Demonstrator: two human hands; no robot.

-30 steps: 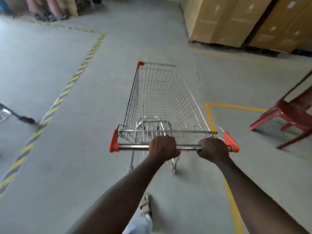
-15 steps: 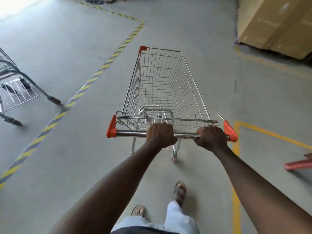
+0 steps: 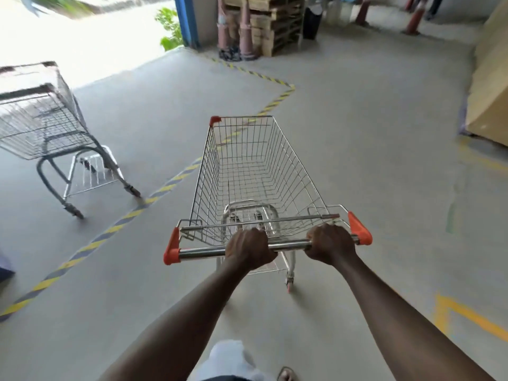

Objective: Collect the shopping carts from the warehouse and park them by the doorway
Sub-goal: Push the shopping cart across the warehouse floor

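Observation:
A wire shopping cart (image 3: 255, 171) with orange corner caps stands on the concrete floor straight ahead of me, its basket empty. My left hand (image 3: 248, 247) grips the steel handle bar (image 3: 202, 253) near its middle. My right hand (image 3: 331, 243) grips the same bar close to the right orange end cap. A second shopping cart (image 3: 46, 125) with a dark frame stands at the left, beyond the striped floor line, near the bright doorway (image 3: 82, 37).
A yellow-and-black striped floor line (image 3: 170, 185) runs diagonally from lower left to the back. Stacked wooden pallets (image 3: 272, 20) and cones stand at the back. Large cardboard boxes (image 3: 489, 86) line the right side. A yellow painted line (image 3: 464, 314) marks the floor at lower right.
The cart and I have turned left and rolled forward. The second cart and the doorway have come into view at the left; the red chair has left view. Both hands keep their grip.

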